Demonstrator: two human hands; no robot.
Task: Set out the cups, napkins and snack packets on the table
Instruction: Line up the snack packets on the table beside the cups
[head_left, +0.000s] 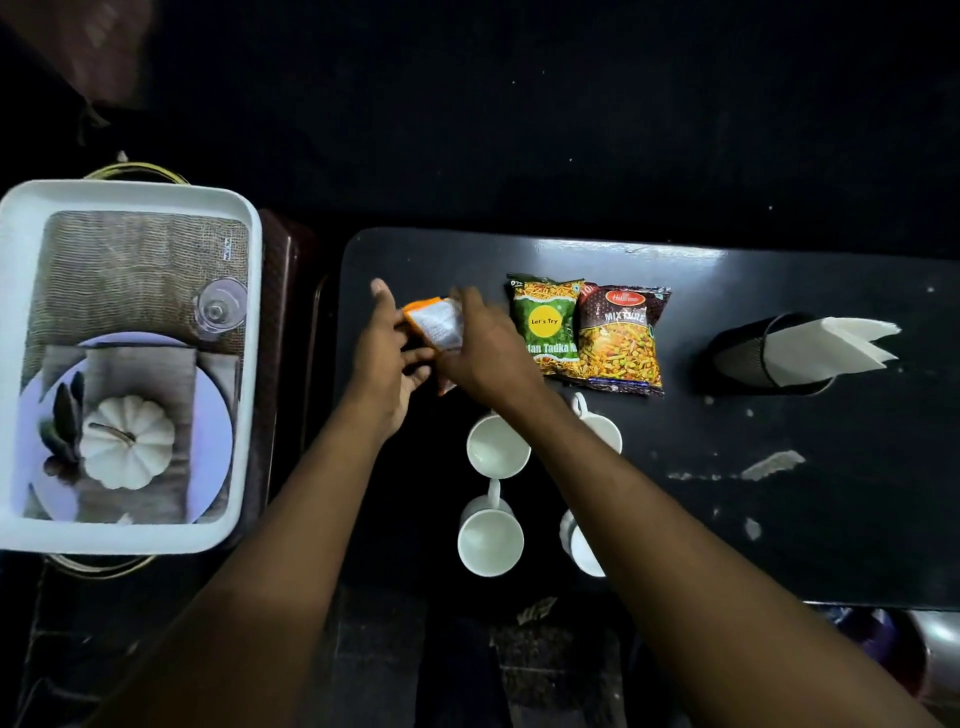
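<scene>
A: What do the hands have?

B: From the head camera, the right hand (480, 345) is clasped over an orange-edged snack packet (435, 325), crinkly foil with a pale printed back, held just above the black table (779, 493). The left hand (387, 358) is at the packet's left edge, fingers spread; whether it actually grips, I cannot tell.

A: And the rest?

B: A glossy green packet (545, 325) and a maroon mixture packet (621, 338) lie flat, overlapping, just right of the hands. Four smooth white ceramic cups (491, 540) stand nearer, partly under the right forearm. Folded white napkins (826, 351) fan from a dark cylindrical holder (743, 353) lying on its side. A rectangular white tray (130, 195) with a printed picture sits well left.
</scene>
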